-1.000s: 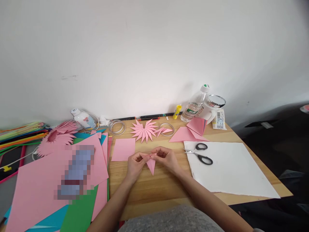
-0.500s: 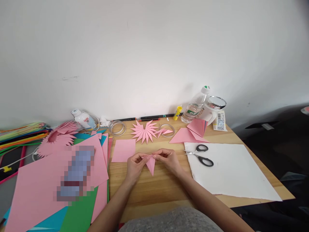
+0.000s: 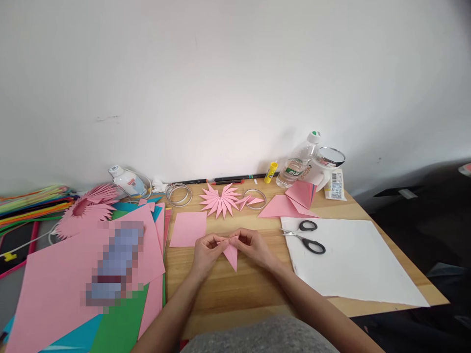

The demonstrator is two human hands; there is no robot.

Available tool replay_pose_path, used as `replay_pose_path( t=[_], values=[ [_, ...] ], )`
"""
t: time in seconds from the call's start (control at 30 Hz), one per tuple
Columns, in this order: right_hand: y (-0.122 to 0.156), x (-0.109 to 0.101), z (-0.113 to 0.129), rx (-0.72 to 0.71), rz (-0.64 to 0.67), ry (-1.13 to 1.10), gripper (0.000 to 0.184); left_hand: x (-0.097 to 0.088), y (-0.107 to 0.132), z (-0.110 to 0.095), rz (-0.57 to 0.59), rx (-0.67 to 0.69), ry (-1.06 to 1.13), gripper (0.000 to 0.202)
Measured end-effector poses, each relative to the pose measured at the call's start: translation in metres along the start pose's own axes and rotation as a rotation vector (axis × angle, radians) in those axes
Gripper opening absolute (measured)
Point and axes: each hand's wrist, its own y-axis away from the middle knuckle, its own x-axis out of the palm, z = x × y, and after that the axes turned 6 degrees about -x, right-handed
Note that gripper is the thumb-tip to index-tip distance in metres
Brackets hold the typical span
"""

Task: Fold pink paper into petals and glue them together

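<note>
Between my two hands is a small folded piece of pink paper (image 3: 231,257), its pointed end hanging toward me. My left hand (image 3: 206,254) pinches its upper left edge with thumb and forefinger. On the other side my right hand (image 3: 252,247) pinches the upper right edge, thumb close to the left thumb. The fingers cover the top of the piece. Just behind my left hand lies a flat pink paper square (image 3: 189,229). Farther back sits a pink fan of folded paper points (image 3: 220,199), beside smaller folded pink pieces (image 3: 250,200).
Black-handled scissors (image 3: 312,238) lie on a white sheet (image 3: 356,260) at right. Behind stand a glue stick (image 3: 271,173), a water bottle (image 3: 294,166) and a mug (image 3: 321,169). Rings of wire (image 3: 179,195) lie at back left. Coloured paper sheets (image 3: 66,274) cover the left side.
Both hands keep their pinch on the folded paper. Its pointed tip has swung slightly to the right and toward me, and the thumbs have shifted a little along the top edge.
</note>
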Motion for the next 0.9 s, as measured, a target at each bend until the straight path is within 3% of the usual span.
replay_pose_path(
  t=[0.27,0.53,0.73,0.9],
  values=[
    [0.001,0.001,-0.005,-0.036,-0.102,0.077,0.033,-0.001,0.0,-0.002,0.07,0.031,-0.006,0.021],
    [0.0,0.001,0.0,-0.049,-0.152,0.013,0.031,0.003,0.001,0.0,0.027,0.024,0.047,0.024],
    [0.001,-0.002,0.004,-0.272,-0.227,0.046,0.016,0.003,0.0,0.002,-0.042,0.11,0.182,0.035],
    [0.001,-0.001,0.003,-0.337,-0.244,0.022,0.012,0.003,0.001,0.001,0.026,0.096,0.205,0.042]
  ],
)
